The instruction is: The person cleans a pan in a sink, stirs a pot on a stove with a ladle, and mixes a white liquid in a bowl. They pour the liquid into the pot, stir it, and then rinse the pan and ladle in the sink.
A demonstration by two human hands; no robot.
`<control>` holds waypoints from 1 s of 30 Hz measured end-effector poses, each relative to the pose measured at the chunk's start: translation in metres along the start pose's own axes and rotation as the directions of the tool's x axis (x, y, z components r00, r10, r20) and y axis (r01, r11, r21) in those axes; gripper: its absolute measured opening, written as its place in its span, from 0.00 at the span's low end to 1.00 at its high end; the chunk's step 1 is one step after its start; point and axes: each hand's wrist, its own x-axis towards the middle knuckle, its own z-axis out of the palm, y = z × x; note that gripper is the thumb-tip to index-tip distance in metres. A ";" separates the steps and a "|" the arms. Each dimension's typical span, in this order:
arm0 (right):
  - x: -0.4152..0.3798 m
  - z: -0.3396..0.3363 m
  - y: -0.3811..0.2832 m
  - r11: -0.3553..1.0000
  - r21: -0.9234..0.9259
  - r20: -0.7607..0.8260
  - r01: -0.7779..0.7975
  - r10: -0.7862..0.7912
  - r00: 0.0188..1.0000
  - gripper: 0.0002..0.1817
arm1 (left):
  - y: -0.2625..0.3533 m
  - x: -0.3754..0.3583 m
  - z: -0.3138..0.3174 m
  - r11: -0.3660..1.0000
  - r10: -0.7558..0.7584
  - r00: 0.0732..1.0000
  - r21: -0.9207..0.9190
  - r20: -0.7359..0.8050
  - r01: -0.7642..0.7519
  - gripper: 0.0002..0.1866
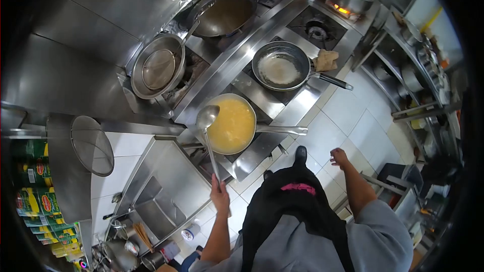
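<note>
Near the pan (232,126) sits a skillet (281,66), contents unclear.

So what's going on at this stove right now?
A person is cooking. The left hand grips a long ladle, its bowl over the edge of a pan of yellow liquid. The right hand hangs out over the floor, apparently holding nothing. Nearby on the stove, a dark frying pan with something pale in it sits with neither hand on it.
</note>
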 end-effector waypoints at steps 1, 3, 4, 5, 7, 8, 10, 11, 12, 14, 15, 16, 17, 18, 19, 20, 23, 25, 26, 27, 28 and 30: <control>0.013 0.003 -0.016 1.000 -0.027 0.019 0.004 -0.004 1.000 0.10 | 0.012 -0.004 0.012 0.987 -0.160 0.987 -0.019 0.033 0.161 0.27; 0.038 0.009 -0.047 0.996 -0.086 0.061 0.035 -0.030 0.998 0.10 | 0.035 -0.003 0.043 0.944 -0.323 0.944 -0.051 0.075 0.327 0.27; 0.047 0.013 -0.062 0.993 -0.114 0.079 0.036 -0.027 0.997 0.11 | 0.063 -0.001 0.058 0.906 -0.377 0.923 -0.177 0.072 0.384 0.27; 0.056 0.017 -0.074 0.992 -0.121 0.105 0.031 -0.018 0.994 0.11 | 0.087 0.000 0.066 0.863 -0.456 0.882 -0.184 0.114 0.470 0.27; 0.071 0.025 -0.093 0.990 -0.138 0.143 0.018 0.002 0.990 0.12 | 0.074 -0.009 0.082 0.832 -0.509 0.848 -0.169 0.147 0.529 0.27; 0.077 0.030 -0.099 0.990 -0.140 0.170 0.031 -0.006 0.985 0.12 | 0.075 -0.012 0.084 0.825 -0.524 0.840 -0.161 0.137 0.541 0.27; 0.082 0.039 -0.107 0.987 -0.155 0.208 0.035 -0.002 0.978 0.12 | 0.075 -0.018 0.086 0.920 -0.388 0.915 0.095 0.110 0.379 0.25; 0.083 0.043 -0.109 0.986 -0.167 0.235 0.021 0.019 0.972 0.13 | 0.079 -0.024 0.082 0.912 -0.407 0.908 0.101 0.098 0.398 0.25; 0.086 0.046 -0.109 0.983 -0.181 0.262 0.010 0.039 0.964 0.13 | 0.089 -0.029 0.075 0.933 -0.318 0.942 0.215 0.108 0.290 0.25; 0.088 0.055 -0.108 0.980 -0.193 0.327 -0.045 0.108 0.939 0.14 | 0.103 -0.035 0.060 0.905 -0.135 0.977 0.423 0.166 0.053 0.25; 0.088 0.059 -0.110 0.976 -0.193 0.377 -0.098 0.166 0.911 0.15 | 0.096 -0.043 0.054 0.871 -0.110 0.979 0.491 0.169 0.013 0.26; 0.088 0.063 -0.111 0.970 -0.214 0.437 -0.115 0.200 0.877 0.18 | 0.092 -0.051 0.047 0.870 -0.120 0.980 0.493 0.156 0.029 0.26; 0.078 0.068 -0.121 0.969 -0.228 0.479 -0.092 0.194 0.856 0.16 | 0.089 -0.058 0.039 0.824 -0.108 0.982 0.567 0.152 0.003 0.25; 0.070 0.074 -0.127 0.969 -0.239 0.519 -0.069 0.188 0.834 0.15 | 0.088 -0.063 0.033 0.772 -0.095 0.984 0.635 0.153 -0.024 0.25; 0.064 0.077 -0.134 0.972 -0.225 0.558 -0.070 0.188 0.808 0.14 | 0.087 -0.067 0.025 0.779 -0.078 0.989 0.626 0.125 -0.018 0.24; 0.056 0.080 -0.144 0.970 -0.233 0.558 -0.065 0.188 0.808 0.14 | 0.089 -0.068 0.017 0.787 -0.058 0.993 0.616 0.099 -0.016 0.24; 0.034 0.086 -0.180 0.966 -0.250 0.644 0.066 0.115 0.756 0.14 | 0.097 -0.067 0.006 0.822 -0.050 0.997 0.570 0.053 0.011 0.24; 0.037 0.089 -0.192 0.970 -0.222 0.671 0.096 0.081 0.737 0.16 | 0.090 -0.064 0.000 0.864 -0.007 0.998 0.502 0.066 -0.028 0.25; 0.037 0.092 -0.198 0.976 -0.184 0.696 0.118 0.045 0.716 0.18 | 0.093 -0.061 0.003 0.865 -0.010 0.998 0.502 0.055 -0.019 0.25; 0.032 0.094 -0.208 0.973 -0.191 0.700 0.128 0.043 0.712 0.18 | 0.098 -0.058 0.010 0.921 -0.162 0.987 0.358 -0.010 0.155 0.26; 0.028 0.096 -0.218 0.977 -0.183 0.708 0.109 0.054 0.704 0.18 | 0.103 -0.055 0.020 0.928 -0.315 0.948 0.193 -0.050 0.318 0.26; 0.012 0.101 -0.244 0.983 -0.166 0.723 0.075 0.070 0.687 0.20 | 0.109 -0.056 0.043 0.904 -0.410 0.907 0.089 -0.091 0.418 0.27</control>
